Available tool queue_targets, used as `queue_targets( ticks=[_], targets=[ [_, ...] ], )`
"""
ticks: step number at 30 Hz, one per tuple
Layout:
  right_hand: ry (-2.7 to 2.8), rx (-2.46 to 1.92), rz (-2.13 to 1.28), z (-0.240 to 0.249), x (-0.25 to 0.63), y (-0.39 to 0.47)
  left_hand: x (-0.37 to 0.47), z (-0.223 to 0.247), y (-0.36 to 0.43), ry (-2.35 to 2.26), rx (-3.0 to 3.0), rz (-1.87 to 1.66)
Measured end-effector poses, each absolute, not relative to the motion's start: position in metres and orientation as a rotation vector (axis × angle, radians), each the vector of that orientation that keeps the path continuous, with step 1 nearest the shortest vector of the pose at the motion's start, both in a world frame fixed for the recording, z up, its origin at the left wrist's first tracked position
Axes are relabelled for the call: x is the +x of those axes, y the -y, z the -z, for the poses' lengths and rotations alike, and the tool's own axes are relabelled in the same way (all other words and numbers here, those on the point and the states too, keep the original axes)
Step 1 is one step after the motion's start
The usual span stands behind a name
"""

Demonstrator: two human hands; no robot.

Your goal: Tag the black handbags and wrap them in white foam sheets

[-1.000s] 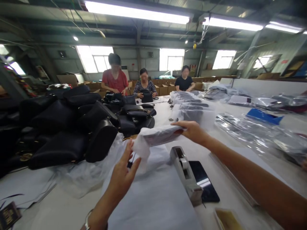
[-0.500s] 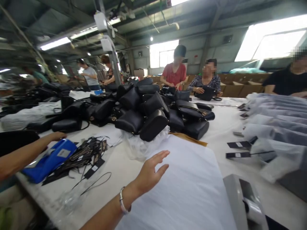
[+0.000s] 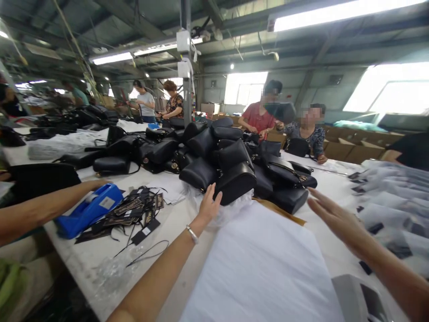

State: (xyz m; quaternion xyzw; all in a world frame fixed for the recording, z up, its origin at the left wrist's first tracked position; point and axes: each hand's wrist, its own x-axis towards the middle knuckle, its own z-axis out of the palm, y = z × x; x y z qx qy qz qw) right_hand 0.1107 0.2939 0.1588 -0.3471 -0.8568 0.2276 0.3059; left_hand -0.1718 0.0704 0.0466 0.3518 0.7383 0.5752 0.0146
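My left hand [image 3: 208,205], with a silver bracelet at the wrist, reaches to the near side of a heap of black handbags. Its fingers are stretched out at the left edge of the front handbag [image 3: 236,185]; whether they touch it I cannot tell. To the right, my right hand [image 3: 331,213] hovers with fingers extended, holding nothing, close to another black handbag [image 3: 288,199] at the heap's right end. Between my arms lies a stack of white sheets [image 3: 264,264], with crumpled clear plastic [image 3: 226,214] under the front handbag.
Left of me, a co-worker's arm [image 3: 50,205] reaches to a blue tape dispenser [image 3: 92,210] beside a pile of black tags [image 3: 134,210]. Plastic-wrapped bags [image 3: 398,201] line the right side, near a grey tape dispenser [image 3: 357,297]. Co-workers stand across the table.
My left hand has moved forward from above the white sheets to the front handbag. My right hand has come into view from the right. The view has shifted, so the scene sits farther right.
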Motion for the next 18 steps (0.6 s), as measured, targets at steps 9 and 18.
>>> queue_targets(
  ticks=[9,18],
  targets=[
    [2.09,-1.11,-1.669,-0.162,-0.08,-0.251,-0.179,-0.034,-0.084,-2.067,0.966,-1.916],
    [1.915,-0.571,-1.806,-0.149,0.014,-0.204,-0.156,-0.052,-0.033,-1.407,0.592,-2.227]
  ],
)
